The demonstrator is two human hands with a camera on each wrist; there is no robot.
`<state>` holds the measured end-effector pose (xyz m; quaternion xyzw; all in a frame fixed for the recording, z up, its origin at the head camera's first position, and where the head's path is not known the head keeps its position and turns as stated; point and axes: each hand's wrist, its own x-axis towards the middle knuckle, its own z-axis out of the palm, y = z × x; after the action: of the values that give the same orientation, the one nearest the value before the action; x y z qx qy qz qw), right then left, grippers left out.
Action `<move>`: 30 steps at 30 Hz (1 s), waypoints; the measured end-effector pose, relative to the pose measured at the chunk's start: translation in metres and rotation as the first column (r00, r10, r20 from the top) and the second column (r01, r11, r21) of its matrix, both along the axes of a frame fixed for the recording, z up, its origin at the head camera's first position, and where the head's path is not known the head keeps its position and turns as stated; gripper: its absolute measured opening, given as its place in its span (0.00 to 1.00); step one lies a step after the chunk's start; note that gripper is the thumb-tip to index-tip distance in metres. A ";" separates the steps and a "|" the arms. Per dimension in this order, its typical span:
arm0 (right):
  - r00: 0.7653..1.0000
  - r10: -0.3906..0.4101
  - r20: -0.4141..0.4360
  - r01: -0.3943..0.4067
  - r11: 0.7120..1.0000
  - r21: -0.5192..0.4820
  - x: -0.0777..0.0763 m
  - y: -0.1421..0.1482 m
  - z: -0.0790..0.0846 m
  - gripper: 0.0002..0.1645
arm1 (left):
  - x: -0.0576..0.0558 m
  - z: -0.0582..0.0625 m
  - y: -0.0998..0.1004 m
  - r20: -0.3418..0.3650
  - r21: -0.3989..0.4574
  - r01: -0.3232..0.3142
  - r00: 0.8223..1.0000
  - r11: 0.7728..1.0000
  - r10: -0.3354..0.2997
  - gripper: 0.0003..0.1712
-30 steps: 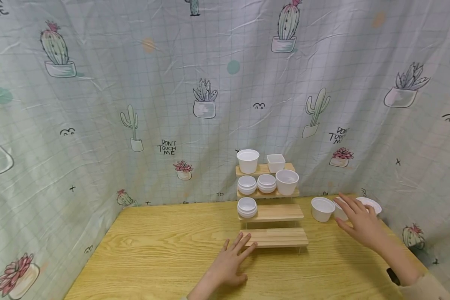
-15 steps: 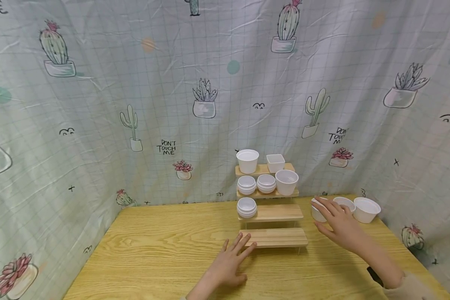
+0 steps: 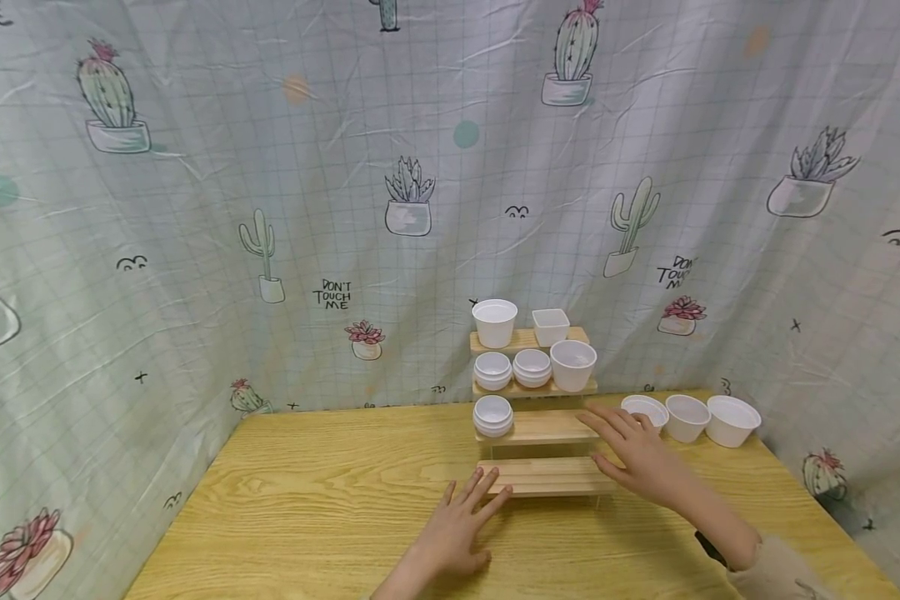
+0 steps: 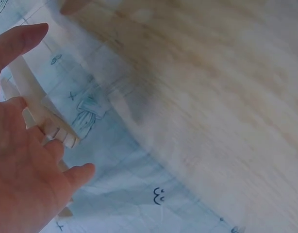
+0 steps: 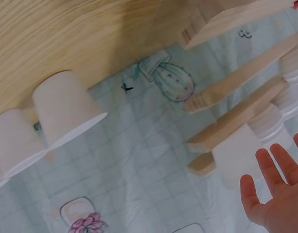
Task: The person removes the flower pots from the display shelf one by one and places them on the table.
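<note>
My left hand [image 3: 453, 529] has its fingers spread, fingertips at the left end of the stepped wooden stand's lowest shelf [image 3: 558, 477]. Holding nothing, my right hand [image 3: 641, 458] reaches over the right end of the third shelf down [image 3: 547, 426]. That shelf's left end carries a ridged white jar [image 3: 492, 417]. One shelf higher sit two more ridged jars [image 3: 532, 369] and a larger white cup [image 3: 572, 367]. On top are a round white cup [image 3: 495, 325] and a small square tub [image 3: 551, 327]. In the right wrist view, my hand [image 5: 282, 204] has extended fingers.
Three white cups stand in a row right of the stand: the nearest cup [image 3: 642, 407] is partly behind my right hand, then a middle cup [image 3: 686, 419] and a right-hand cup [image 3: 732, 421]. A cactus-print curtain [image 3: 330, 200] encloses the wooden table [image 3: 307, 492].
My right hand has moved left from the far cups, past the nearest cup, to the stand's right end. The left hand and the containers have stayed in place.
</note>
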<state>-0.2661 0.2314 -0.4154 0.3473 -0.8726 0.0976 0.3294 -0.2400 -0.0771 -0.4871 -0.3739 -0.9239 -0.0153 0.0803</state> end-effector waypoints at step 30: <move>0.992 0.120 0.023 -0.121 0.991 0.047 -0.022 -0.060 -0.003 0.36 | 0.004 0.004 0.004 -0.014 -0.054 -0.048 0.999 0.997 0.048 0.54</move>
<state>-0.2877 0.1717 -0.4181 0.4064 -0.8553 0.0995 0.3057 -0.2362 -0.0730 -0.4833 -0.3537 -0.9321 0.0141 0.0765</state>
